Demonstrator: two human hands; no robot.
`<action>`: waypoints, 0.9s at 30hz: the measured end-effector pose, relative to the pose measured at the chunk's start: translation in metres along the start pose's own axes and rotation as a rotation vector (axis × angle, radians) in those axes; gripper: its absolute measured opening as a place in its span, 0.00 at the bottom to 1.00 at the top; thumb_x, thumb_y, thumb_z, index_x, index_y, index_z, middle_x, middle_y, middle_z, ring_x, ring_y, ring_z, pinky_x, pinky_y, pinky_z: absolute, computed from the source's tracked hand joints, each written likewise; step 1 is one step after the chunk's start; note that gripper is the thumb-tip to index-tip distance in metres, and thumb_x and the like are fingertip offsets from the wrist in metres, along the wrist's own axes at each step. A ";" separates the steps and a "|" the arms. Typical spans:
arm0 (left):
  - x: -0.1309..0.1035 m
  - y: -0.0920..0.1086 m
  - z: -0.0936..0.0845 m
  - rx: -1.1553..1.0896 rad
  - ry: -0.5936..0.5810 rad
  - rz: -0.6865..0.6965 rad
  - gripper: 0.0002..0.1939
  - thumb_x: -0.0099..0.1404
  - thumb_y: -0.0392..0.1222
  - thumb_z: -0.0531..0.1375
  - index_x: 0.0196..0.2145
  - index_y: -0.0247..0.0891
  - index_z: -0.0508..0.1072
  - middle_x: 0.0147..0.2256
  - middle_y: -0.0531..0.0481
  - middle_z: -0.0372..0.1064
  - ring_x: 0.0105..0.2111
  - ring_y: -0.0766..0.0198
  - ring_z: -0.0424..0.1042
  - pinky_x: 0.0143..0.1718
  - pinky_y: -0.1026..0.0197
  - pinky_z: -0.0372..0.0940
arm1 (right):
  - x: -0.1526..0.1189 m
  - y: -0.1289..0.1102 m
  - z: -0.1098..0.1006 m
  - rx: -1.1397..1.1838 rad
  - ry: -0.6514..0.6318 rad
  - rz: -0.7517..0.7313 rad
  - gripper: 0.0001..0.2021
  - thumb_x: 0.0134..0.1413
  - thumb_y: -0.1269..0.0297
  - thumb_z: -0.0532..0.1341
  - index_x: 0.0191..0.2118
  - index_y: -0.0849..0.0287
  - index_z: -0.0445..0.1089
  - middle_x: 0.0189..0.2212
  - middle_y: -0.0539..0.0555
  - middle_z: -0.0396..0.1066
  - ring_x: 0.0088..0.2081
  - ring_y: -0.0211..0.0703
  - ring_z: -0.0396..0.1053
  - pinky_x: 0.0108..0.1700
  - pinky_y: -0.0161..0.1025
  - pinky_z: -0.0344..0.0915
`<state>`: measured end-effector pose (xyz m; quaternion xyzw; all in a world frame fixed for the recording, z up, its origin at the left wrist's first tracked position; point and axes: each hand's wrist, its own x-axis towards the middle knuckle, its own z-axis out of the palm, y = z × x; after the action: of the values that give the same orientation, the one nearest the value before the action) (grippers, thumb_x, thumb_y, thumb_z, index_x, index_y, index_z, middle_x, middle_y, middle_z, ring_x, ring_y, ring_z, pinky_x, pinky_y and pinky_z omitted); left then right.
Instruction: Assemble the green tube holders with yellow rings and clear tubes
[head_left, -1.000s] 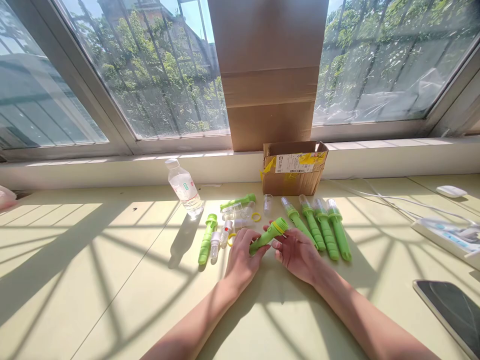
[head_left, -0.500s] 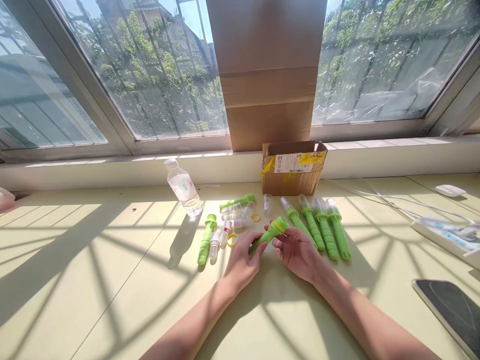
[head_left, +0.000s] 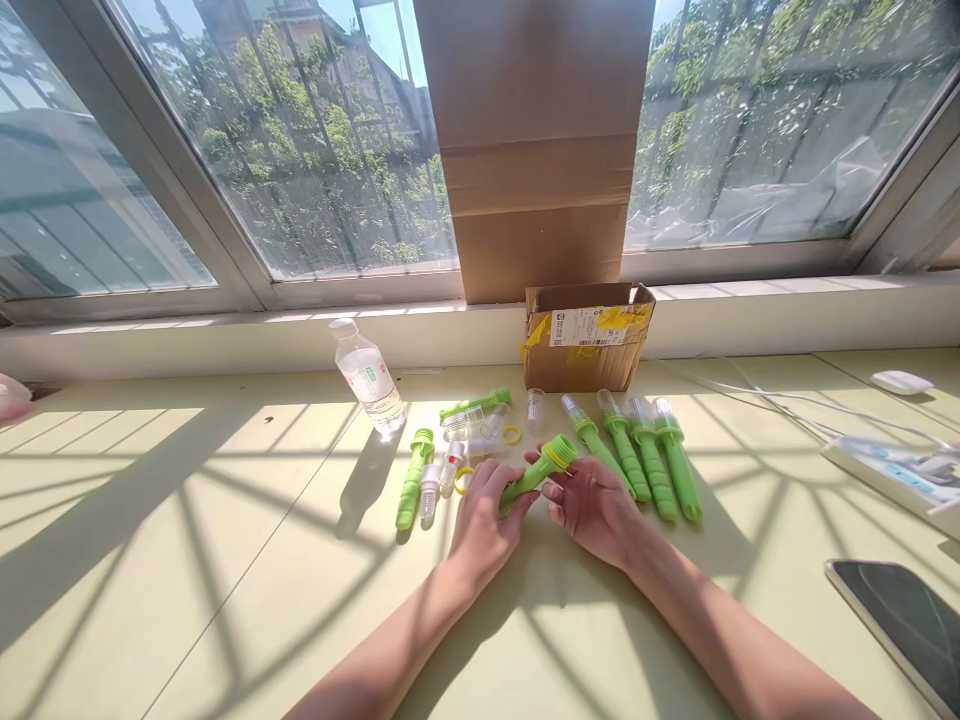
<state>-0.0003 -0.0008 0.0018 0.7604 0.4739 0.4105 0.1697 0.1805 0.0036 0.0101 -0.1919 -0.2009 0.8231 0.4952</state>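
Observation:
My left hand [head_left: 487, 515] is closed around the lower part of a green plastic handle [head_left: 534, 478] with a wide threaded end, tilted up to the right. A yellow ring sits around its neck, just below the threads. My right hand [head_left: 600, 505] is palm up at the threaded end, its fingers curled and partly behind the neck, touching it. Left of my hands lie another green handle [head_left: 414, 482], small clear tubes with white caps [head_left: 429, 492] and a loose yellow ring [head_left: 464, 480], partly covered by my left hand. A second yellow ring [head_left: 511, 435] lies farther back.
Several green handles with clear tops [head_left: 660, 465] lie in a row at right. A clear cup [head_left: 535, 408] stands before a cardboard box [head_left: 581, 365]. A water bottle [head_left: 369, 380] stands back left. A power strip [head_left: 892, 475], cables and a phone [head_left: 904, 620] are at right.
My left hand and the green handle have shifted very slightly to the right, and the threaded end has turned a little. My right hand stays nearly in place.

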 end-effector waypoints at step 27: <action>0.004 0.007 -0.004 -0.035 -0.088 -0.100 0.09 0.70 0.45 0.56 0.40 0.40 0.74 0.38 0.48 0.72 0.39 0.58 0.69 0.39 0.57 0.63 | 0.000 0.000 0.000 -0.012 0.024 -0.017 0.12 0.54 0.64 0.66 0.45 0.54 0.74 0.49 0.53 0.74 0.28 0.33 0.68 0.32 0.34 0.70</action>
<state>0.0010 -0.0011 0.0108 0.7498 0.4961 0.3761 0.2240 0.1802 0.0039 0.0102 -0.2030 -0.2014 0.8153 0.5035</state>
